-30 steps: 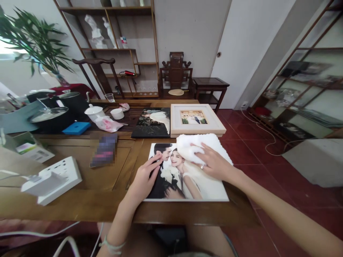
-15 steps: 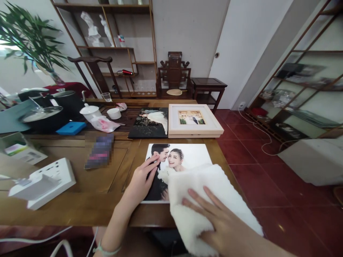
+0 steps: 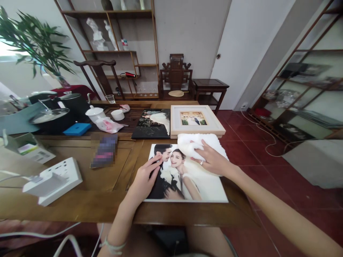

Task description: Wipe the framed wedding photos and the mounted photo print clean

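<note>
Left hand [image 3: 143, 178] lies flat, fingers spread, pinning the photo [image 3: 187, 175] to the bench [image 3: 80, 200]; right hand [image 3: 211, 160] fingers press the cloth [image 3: 190, 144] onto it.

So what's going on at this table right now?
A person is wiping a large wedding photo print that lies flat at the near edge of a wooden table. The right hand presses a white towel onto the print's far right corner. The left hand rests flat on the print's left side. Just beyond lie a dark photo print and a white framed photo, side by side.
</note>
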Demonstrator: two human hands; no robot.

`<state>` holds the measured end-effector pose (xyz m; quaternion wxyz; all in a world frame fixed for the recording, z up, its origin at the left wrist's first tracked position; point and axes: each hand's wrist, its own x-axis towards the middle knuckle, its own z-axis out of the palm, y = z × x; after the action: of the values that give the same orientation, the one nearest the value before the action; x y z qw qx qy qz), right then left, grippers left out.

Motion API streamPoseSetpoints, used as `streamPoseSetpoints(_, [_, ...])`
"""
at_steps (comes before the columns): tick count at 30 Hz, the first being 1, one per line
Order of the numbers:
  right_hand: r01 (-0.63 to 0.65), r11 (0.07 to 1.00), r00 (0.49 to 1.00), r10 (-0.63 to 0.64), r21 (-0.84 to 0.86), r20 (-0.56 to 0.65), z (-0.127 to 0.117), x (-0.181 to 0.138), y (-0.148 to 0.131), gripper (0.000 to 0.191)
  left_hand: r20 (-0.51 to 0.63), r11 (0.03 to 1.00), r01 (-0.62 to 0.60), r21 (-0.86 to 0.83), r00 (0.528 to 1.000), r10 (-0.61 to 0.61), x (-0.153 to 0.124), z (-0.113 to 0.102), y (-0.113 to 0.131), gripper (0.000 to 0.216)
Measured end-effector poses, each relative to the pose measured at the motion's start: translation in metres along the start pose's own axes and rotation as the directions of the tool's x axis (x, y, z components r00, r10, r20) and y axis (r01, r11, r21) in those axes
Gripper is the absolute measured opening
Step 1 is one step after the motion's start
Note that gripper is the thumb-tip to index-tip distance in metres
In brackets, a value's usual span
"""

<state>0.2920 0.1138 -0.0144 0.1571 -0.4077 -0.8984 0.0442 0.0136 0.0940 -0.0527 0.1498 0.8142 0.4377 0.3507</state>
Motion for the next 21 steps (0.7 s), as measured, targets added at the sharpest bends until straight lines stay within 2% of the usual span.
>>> streamPoseSetpoints(3, [-0.006, 1.000, 0.998, 0.007, -0.013, 0.063, 0.000, -0.013, -0.017, 0.031, -0.004, 1.000, -0.003, 0.000, 1.000, 0.003, 0.000, 0.000, 0.001, 0.031])
streamPoseSetpoints(6, [0.013, 1.000, 0.987, -0.017, 0.026, 0.159, -0.002, -0.036, -0.054, 0.031, -0.009, 1.000, -0.011, 0.007, 1.000, 0.011, 0.001, 0.000, 0.001, 0.031])
streamPoseSetpoints(9, [0.050, 0.992, 0.956, -0.082, 0.118, 0.281, -0.008, -0.059, -0.090, 0.026, -0.002, 1.000, -0.015, 0.020, 1.000, 0.015, 0.001, -0.001, 0.001, 0.032])
streamPoseSetpoints(12, [0.099, 0.976, 0.926, -0.163, 0.196, 0.342, -0.011, -0.071, -0.109, 0.020, 0.009, 0.999, -0.018, 0.031, 1.000, 0.017, 0.001, -0.001, 0.001, 0.033])
streamPoseSetpoints(14, [0.112, 0.971, 0.931, -0.177, 0.212, 0.320, -0.010, -0.069, -0.107, 0.027, 0.015, 0.999, -0.020, 0.036, 1.000, 0.020, 0.001, -0.002, 0.001, 0.033])
streamPoseSetpoints(17, [0.086, 0.982, 0.967, -0.123, 0.169, 0.223, -0.005, -0.053, -0.086, 0.040, 0.009, 0.999, -0.022, 0.030, 1.000, 0.022, 0.001, -0.002, 0.002, 0.032])
streamPoseSetpoints(21, [0.026, 0.997, 0.995, -0.033, 0.068, 0.096, 0.000, -0.019, -0.043, 0.032, -0.004, 1.000, -0.016, 0.006, 1.000, 0.016, 0.000, -0.002, 0.003, 0.031])
